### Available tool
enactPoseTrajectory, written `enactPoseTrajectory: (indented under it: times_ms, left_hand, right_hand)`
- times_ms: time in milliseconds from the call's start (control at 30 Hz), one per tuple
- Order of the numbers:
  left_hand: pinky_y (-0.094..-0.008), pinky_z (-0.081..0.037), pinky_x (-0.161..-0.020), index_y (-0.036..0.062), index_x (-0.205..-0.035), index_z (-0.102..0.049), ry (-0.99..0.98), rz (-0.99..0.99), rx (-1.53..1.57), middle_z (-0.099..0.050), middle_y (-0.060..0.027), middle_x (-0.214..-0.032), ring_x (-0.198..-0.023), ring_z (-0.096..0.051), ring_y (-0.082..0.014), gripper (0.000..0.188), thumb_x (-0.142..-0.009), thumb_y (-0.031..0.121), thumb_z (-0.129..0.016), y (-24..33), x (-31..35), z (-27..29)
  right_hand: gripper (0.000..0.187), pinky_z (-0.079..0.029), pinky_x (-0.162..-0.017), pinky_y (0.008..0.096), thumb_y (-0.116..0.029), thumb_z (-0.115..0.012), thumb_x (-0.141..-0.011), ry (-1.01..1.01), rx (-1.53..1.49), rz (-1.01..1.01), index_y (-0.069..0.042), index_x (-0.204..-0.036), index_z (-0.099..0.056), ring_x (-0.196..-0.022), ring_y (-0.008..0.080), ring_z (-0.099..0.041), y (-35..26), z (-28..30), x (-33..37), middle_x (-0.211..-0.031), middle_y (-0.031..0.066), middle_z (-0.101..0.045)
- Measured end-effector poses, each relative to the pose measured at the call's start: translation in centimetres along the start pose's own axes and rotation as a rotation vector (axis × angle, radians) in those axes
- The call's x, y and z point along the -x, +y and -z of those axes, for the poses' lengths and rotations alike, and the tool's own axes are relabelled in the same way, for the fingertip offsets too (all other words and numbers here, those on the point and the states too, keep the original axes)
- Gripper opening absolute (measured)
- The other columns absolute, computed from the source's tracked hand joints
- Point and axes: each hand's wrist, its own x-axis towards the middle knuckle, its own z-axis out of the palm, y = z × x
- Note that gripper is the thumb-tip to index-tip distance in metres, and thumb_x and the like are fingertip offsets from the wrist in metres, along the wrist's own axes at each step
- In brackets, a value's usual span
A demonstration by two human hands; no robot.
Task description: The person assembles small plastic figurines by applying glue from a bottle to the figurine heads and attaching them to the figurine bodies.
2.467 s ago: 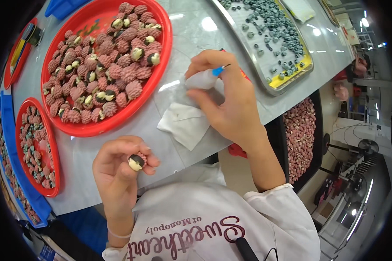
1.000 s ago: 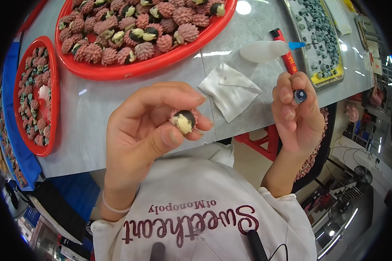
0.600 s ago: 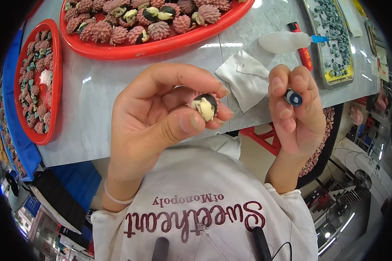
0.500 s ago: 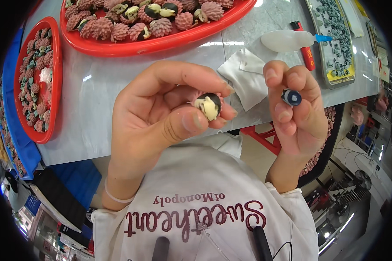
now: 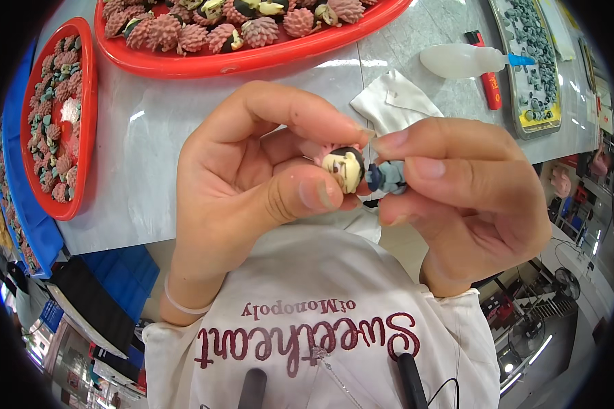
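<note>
Between the thumb and fingers of my left hand (image 5: 252, 177) is a small figurine head (image 5: 343, 169) with a pale face, black hair and a pink part behind it. My right hand (image 5: 467, 187) pinches a small blue-grey figurine body (image 5: 390, 177) by its far end. The dark blue end of the body points at the underside of the head. The two pieces are very close together; I cannot tell whether they touch. Both hands are held over the near edge of the grey table (image 5: 136, 157).
A large red tray (image 5: 205, 66) of pink, spiky figurine heads lies at the back, a smaller red tray (image 5: 89, 129) at the left. Back right are a white cloth (image 5: 382, 102), a squeeze bottle (image 5: 460, 61), a red tube (image 5: 491, 92) and a tray of small grey-blue pieces (image 5: 556, 126).
My right hand has moved left and turned, bringing the body from well apart to right beside the head. My left hand has shifted slightly right, and the head has turned a little.
</note>
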Motion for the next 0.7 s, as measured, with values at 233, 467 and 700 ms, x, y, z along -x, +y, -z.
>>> enactPoseTrajectory:
  times_ms: [233,467,700]
  left_hand:
    - [-0.0176,-0.04,-0.064,0.0013,-0.089,-0.05,-0.016,-0.03,-0.055,-0.05,-0.0059,-0.081,-0.073,-0.049,-0.0088,0.041,-0.068,0.03,-0.07,-0.4,0.1,0.4]
    - [-0.0175,-0.041,-0.063,0.0,-0.085,-0.054,0.015,-0.085,-0.083,-0.049,-0.0043,-0.078,-0.067,-0.049,-0.0075,0.037,-0.065,0.026,-0.072,-0.6,-0.1,0.3]
    - [-0.021,-0.043,-0.065,-0.0008,-0.085,-0.055,0.035,-0.108,-0.035,-0.053,-0.0073,-0.079,-0.07,-0.052,-0.0112,0.029,-0.068,0.018,-0.07,-0.4,0.0,0.5]
  right_hand:
    - [0.034,-0.047,-0.049,0.0221,0.009,-0.069,-0.055,-0.033,0.232,0.032,0.001,-0.083,-0.052,-0.065,0.0204,-0.058,-1.1,0.2,-0.1,-0.082,0.0207,-0.057]
    - [0.035,-0.046,-0.047,0.022,0.009,-0.07,-0.051,0.022,0.32,0.089,0.002,-0.081,-0.053,-0.063,0.0203,-0.058,-0.7,-0.4,-0.2,-0.079,0.02,-0.058]
    - [0.024,-0.047,-0.049,0.0233,0.005,-0.068,-0.057,0.017,0.364,0.097,0.001,-0.076,-0.055,-0.064,0.021,-0.058,-0.3,-1.0,-0.5,-0.078,0.0188,-0.058]
